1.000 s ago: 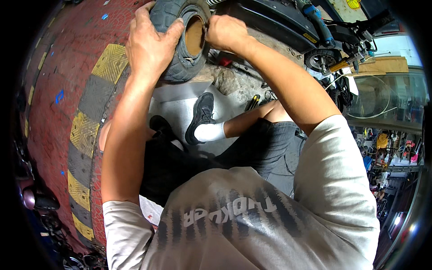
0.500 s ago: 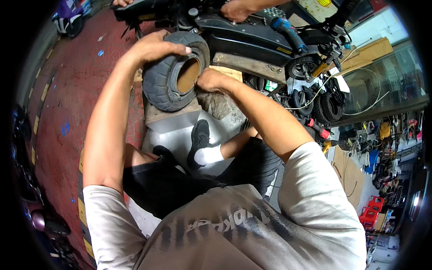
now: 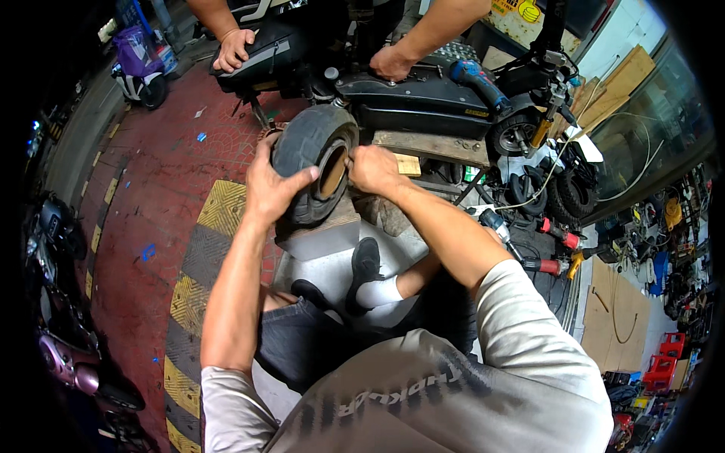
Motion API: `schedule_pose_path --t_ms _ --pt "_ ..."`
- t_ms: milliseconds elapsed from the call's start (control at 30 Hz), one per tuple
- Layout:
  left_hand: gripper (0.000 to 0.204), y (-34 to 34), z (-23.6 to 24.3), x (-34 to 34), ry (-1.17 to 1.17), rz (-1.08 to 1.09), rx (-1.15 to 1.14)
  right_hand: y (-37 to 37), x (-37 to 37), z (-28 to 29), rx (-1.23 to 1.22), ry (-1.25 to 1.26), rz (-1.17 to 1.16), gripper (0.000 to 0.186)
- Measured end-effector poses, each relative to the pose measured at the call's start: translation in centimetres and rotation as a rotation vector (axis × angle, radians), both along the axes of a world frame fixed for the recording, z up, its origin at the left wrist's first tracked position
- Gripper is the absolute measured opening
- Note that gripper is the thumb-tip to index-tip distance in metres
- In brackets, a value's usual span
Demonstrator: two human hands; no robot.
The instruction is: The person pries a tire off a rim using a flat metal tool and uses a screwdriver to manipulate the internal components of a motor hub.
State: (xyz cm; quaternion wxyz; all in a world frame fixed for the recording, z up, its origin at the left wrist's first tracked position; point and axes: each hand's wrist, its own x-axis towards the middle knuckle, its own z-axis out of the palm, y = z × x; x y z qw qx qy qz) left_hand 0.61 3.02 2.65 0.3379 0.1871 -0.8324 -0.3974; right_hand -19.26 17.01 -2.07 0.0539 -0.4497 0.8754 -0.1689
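My left hand (image 3: 268, 181) grips the left side of a black tire (image 3: 302, 147), thumb across its sidewall. The tire stands on edge on a wooden block (image 3: 317, 238), its brown inner ring (image 3: 333, 172) facing right. My right hand (image 3: 371, 167) is closed at the inner edge on that side; its fingertips are partly hidden. Beyond the tire, a co-worker's hand (image 3: 389, 64) rests on a black scooter deck (image 3: 408, 106), another (image 3: 232, 51) on a black part with a grey strip (image 3: 264, 68).
A blue power tool (image 3: 479, 87) lies on the deck. Plank (image 3: 430, 143), small wheel (image 3: 515, 134), loose tires (image 3: 574, 196) and red-black tools (image 3: 547, 266) crowd the right. Red paving (image 3: 151, 189) and a yellow-black ramp (image 3: 185, 317) lie left, with parked scooters (image 3: 68, 325).
The view has tilted up, bringing more of the co-worker into sight. My left hand shifted over the tire's top, then back down its left side. My right hand stays at the inner edge.
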Motion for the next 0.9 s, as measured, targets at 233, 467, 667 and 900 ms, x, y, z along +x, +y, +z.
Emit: schedule_pose_path --t_ms 233,467,667,900 --pt "0.083 0.3 -1.0 2.4 0.056 0.013 0.25 -1.7 -1.0 -0.2 -0.116 0.412 0.286 0.023" --pt "0.091 -1.0 0.1 -2.3 -0.176 0.312 -0.079 -2.4 -1.8 0.5 0.05 0.507 0.338 0.024" --pt "0.088 1.5 0.3 -1.8 -0.137 0.268 -0.075 -0.6 -0.5 -0.4 0.063 0.269 0.201 0.024" --pt "0.087 -0.1 -0.8 -0.8 -0.04 0.308 -0.044 -1.9 2.1 -2.9 0.041 -0.15 -0.078 0.036"
